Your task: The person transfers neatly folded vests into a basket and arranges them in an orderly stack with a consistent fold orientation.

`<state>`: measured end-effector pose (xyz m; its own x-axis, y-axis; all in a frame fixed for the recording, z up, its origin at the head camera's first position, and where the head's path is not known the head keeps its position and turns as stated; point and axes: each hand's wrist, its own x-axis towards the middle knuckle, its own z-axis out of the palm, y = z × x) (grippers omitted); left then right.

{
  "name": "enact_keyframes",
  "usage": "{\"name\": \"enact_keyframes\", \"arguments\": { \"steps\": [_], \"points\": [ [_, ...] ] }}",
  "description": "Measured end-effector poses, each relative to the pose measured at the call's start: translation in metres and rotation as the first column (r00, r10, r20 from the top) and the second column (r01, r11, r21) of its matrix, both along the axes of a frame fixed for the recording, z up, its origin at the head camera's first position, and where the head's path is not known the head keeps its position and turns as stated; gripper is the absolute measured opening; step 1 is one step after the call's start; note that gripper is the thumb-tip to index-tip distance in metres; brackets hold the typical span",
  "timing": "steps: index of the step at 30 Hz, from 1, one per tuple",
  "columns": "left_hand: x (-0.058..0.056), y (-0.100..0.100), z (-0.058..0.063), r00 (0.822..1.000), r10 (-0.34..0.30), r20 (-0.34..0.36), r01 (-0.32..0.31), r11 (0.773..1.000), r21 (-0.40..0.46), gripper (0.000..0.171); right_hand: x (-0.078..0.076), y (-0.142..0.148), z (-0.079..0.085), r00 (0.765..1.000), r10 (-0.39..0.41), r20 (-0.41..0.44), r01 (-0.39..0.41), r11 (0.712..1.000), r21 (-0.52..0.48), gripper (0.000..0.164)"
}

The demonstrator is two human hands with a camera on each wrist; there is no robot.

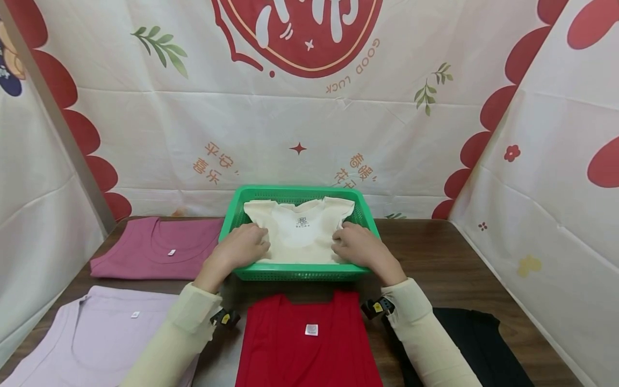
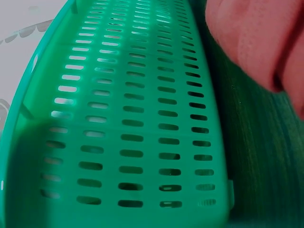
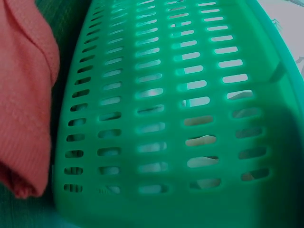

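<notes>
A cream shirt (image 1: 302, 231) with a dark print below its neckline lies inside the green plastic basket (image 1: 302, 273). At the shirt's left edge, my left hand (image 1: 242, 246) reaches over the rim with its fingers curled, gripping the fabric. My right hand (image 1: 360, 247) grips the opposite edge in the same way; both sets of fingertips are partly hidden. The left wrist view shows the basket's slotted wall (image 2: 133, 109) and neither fingers nor shirt. Through the slots of the basket wall (image 3: 142, 104) in the right wrist view, some pale material shows.
Nearest me, a red sleeveless top (image 1: 309, 344) lies flat before the basket. A mauve top (image 1: 159, 250) and a lilac top (image 1: 111, 333) lie to the left on the brown wooden table (image 1: 425, 258). Black fabric (image 1: 476, 344) lies at right. Printed cloth (image 1: 271, 118) hangs behind.
</notes>
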<state>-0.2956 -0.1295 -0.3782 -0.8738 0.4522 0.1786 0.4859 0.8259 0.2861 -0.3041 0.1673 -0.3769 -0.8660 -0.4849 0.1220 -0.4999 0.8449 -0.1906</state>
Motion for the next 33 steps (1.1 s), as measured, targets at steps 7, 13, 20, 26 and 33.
{"name": "enact_keyframes", "arguments": {
  "steps": [7, 13, 20, 26, 33],
  "points": [
    [0.0, 0.0002, 0.0006, 1.0, 0.005, 0.005, -0.005, 1.0, 0.021, 0.026, -0.0007, 0.0008, 0.0006, 1.0, -0.012, -0.009, 0.012, 0.999, -0.038, 0.029],
    [0.0003, 0.0, 0.0007, 1.0, 0.01, 0.0, -0.01, 1.0, 0.026, 0.024, -0.0017, 0.0012, 0.0001, 1.0, -0.022, -0.015, 0.021, 0.998, -0.062, 0.024],
    [0.003, -0.0015, 0.0005, 0.998, 0.055, 0.029, -0.057, 0.996, 0.066, 0.041, -0.0012, 0.0022, 0.0006, 0.999, -0.034, -0.011, 0.033, 0.996, -0.085, 0.024],
    [0.003, -0.003, 0.0017, 0.998, 0.059, 0.034, -0.061, 0.995, 0.084, 0.043, -0.0007, 0.0013, -0.0001, 0.998, -0.054, -0.02, 0.052, 0.993, -0.102, 0.029],
    [0.0029, -0.0016, -0.002, 0.997, 0.066, 0.035, -0.069, 0.993, 0.096, 0.044, 0.0003, 0.0025, -0.0016, 0.995, -0.085, -0.051, 0.079, 0.991, -0.106, 0.03]
  ]
}}
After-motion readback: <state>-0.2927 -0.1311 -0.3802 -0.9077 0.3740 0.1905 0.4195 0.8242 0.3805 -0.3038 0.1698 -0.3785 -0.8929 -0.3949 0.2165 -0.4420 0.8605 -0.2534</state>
